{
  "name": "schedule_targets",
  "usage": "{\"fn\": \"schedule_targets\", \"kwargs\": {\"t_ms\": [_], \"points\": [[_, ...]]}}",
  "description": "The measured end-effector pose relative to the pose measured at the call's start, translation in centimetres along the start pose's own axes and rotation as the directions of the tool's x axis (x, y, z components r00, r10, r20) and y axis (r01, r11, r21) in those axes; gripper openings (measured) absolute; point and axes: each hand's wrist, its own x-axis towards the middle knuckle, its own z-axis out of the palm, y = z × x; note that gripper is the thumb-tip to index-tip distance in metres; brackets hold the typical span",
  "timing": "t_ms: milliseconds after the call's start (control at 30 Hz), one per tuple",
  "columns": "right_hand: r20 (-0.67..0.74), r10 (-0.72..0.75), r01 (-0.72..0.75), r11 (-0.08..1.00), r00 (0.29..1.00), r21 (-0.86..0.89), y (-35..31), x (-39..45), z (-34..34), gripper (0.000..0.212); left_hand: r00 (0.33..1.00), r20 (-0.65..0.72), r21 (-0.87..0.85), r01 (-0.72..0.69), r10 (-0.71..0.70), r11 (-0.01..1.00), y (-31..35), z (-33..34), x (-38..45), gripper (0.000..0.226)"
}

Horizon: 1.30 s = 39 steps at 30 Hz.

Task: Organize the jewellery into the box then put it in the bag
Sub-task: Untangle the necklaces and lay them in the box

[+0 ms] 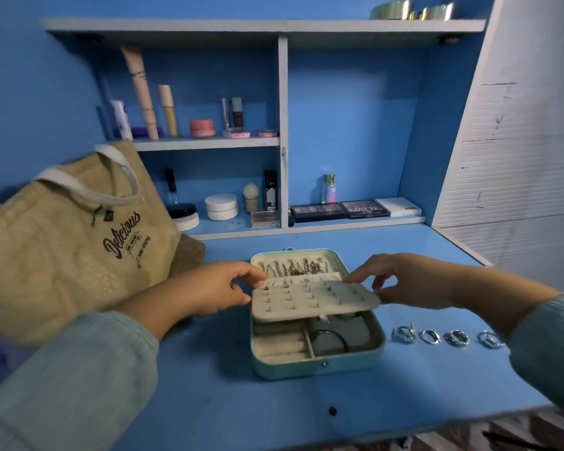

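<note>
An open mint-green jewellery box (319, 362) lies on the blue desk (209, 395). Its lid (337, 260) lies flat behind, with chains in it. A cream earring panel (310, 301) studded with earring posts hangs half-raised over the base. My left hand (215, 291) pinches the panel's left edge and my right hand (404, 281) pinches its right edge. Below it, ring rolls and a dark bangle (329, 341) sit in the base. Several silver rings (446, 336) lie in a row right of the box. A jute bag (66, 242) printed "Delicious" stands at the left.
Shelves (205, 143) at the back hold cosmetic tubes, jars and eyeshadow palettes (339, 209). A white slatted panel (515, 151) rises at the right. The desk's front edge runs along the bottom of the view.
</note>
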Motion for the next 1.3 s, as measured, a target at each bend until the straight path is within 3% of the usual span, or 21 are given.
{"fn": "schedule_targets", "kwargs": {"t_ms": [233, 333, 433, 633, 1000, 1300], "points": [[-0.241, 0.097, -0.015, 0.947, 0.966, 0.320, 0.6, 0.8, 0.2, 0.028, 0.988, -0.153, -0.375, -0.023, -0.037, 0.927, -0.9, 0.5, 0.2, 0.022], [-0.311, 0.152, -0.007, 0.907, 0.938, 0.422, 0.3, 1.5, 0.1, 0.015, 0.976, -0.205, -0.373, -0.008, -0.074, 0.928, -0.9, 0.7, 0.7, 0.016], [-0.352, 0.212, -0.005, 0.862, 0.912, 0.507, 0.1, 2.7, 0.0, 0.015, 0.970, -0.216, -0.324, 0.036, -0.111, 0.945, -1.2, 0.6, 1.6, 0.016], [-0.335, 0.343, -0.087, 0.800, 0.878, 0.593, 0.2, 5.3, -0.1, 0.011, 0.954, -0.238, -0.283, 0.109, -0.180, 0.953, -1.9, 0.6, 3.1, 0.013], [-0.255, 0.492, -0.277, 0.768, 0.832, 0.578, 0.2, 8.5, 1.0, 0.018, 0.923, -0.243, -0.457, 0.162, -0.299, 0.874, -2.5, 1.7, 4.9, 0.004], [-0.271, 0.512, -0.337, 0.800, 0.815, 0.497, 0.4, 9.6, 1.9, 0.024, 0.899, -0.288, -0.197, 0.281, -0.330, 0.939, -1.8, 1.6, 5.3, 0.002]]}}
